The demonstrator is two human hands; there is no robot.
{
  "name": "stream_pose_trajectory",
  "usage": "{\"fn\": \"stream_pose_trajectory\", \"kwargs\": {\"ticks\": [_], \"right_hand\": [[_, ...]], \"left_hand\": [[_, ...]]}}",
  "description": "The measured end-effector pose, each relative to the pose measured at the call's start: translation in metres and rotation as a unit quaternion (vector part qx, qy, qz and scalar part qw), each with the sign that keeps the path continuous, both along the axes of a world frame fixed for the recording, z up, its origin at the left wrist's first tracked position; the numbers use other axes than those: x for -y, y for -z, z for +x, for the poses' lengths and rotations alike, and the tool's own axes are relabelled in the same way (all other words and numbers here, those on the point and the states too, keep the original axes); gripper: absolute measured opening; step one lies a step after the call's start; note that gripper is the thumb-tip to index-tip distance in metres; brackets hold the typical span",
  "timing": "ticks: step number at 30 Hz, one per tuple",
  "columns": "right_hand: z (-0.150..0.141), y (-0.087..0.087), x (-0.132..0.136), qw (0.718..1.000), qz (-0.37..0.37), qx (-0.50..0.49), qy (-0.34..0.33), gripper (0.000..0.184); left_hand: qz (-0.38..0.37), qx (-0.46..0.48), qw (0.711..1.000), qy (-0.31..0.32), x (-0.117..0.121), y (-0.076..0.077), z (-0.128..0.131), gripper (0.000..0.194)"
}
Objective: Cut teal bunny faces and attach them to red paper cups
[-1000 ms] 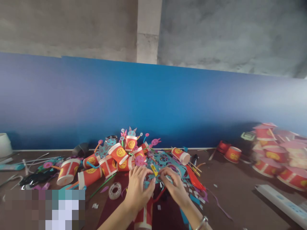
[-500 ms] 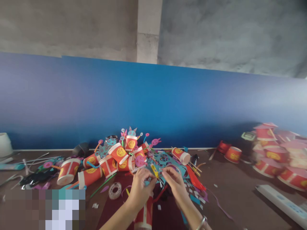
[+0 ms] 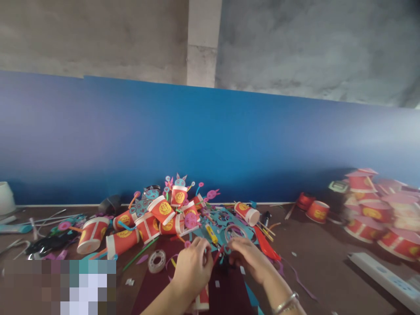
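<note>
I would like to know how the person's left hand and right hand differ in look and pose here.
The right hand wears a silver bracelet at its wrist; the left hand shows none. The left hand is curled, while the right hand's fingers reach out more. The left hand partly covers a red paper cup; the right hand does not. Both are ungloved.

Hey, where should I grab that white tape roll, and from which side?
Probably pinch the outer rim of the tape roll, coming from its right with your left hand, the nearer one. Its round edge gives thumb and fingers opposing surfaces, and a purple scrap lies off its left.
</note>
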State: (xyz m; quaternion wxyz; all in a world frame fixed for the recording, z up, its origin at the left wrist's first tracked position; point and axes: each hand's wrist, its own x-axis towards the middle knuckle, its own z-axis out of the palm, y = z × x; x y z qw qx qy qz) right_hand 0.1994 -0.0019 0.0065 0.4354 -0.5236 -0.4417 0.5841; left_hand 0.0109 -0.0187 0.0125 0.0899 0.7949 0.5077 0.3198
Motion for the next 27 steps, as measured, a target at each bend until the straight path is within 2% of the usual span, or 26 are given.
{"fn": "stream_pose_trajectory", "kwargs": {"ticks": [5, 12, 21, 27], "right_hand": [[-0.011, -0.010, 0.005, 0.998, 0.031, -0.061, 0.011, 0.025], [-0.022, -0.007, 0.005, 0.992, 0.091, -0.081, 0.010, 0.032], [-0.028, -0.005, 0.006, 0.989, 0.136, -0.052, 0.008, 0.031], [-0.032, -0.011, 0.010, 0.989, 0.147, -0.024, 0.022, 0.032]], "left_hand": [[0.036, -0.018, 0.999, -0.014, 0.004, -0.005, 0.000, 0.014], [0.083, -0.042, 0.996, -0.001, 0.004, -0.002, 0.002, 0.022], [0.217, -0.072, 0.973, 0.010, 0.011, 0.007, 0.009, 0.020], [0.223, -0.101, 0.970, -0.004, 0.018, 0.005, 0.011, 0.015]]}}
